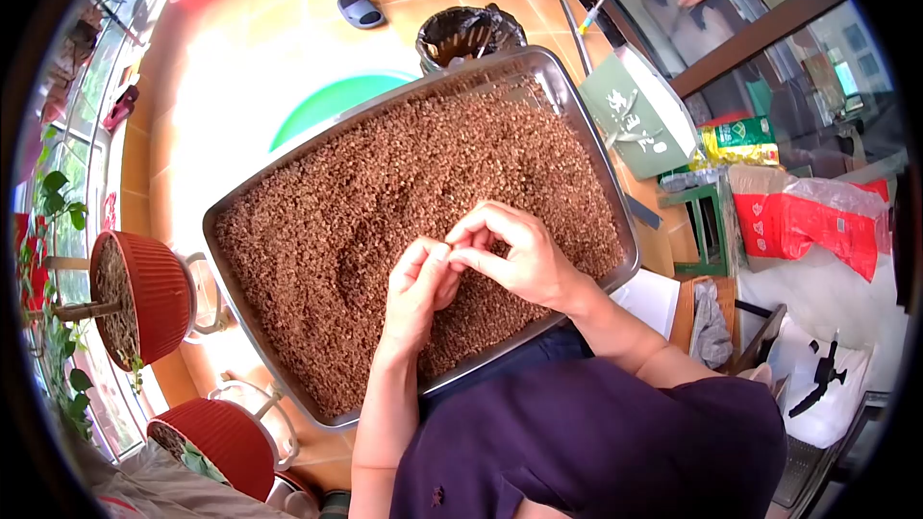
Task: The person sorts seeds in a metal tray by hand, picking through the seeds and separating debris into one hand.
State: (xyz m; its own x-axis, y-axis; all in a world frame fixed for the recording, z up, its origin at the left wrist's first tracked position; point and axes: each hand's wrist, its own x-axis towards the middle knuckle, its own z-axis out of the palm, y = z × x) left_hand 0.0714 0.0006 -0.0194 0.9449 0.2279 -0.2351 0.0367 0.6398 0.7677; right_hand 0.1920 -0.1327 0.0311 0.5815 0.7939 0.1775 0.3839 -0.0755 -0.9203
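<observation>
Left hand (420,290) and right hand (500,255) pinch, fingertips meeting, over the metal tray (558,82) — anything between them is too small to tell. Brown granules (317,202) fill the tray — much seems left, the amount done unclear.

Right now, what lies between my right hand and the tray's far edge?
The head view shows brown granules between your right hand and the far edge of the metal tray.

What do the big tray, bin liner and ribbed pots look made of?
Tray: probably stainless steel, smooth; grey with metallic sheen. Bin liner: likely thin plastic film, glossy black; it crinkles. Ribbed pots: reddish, low-sheen, maybe moulded plastic given even ribs; ceramic not ruled out.
</observation>
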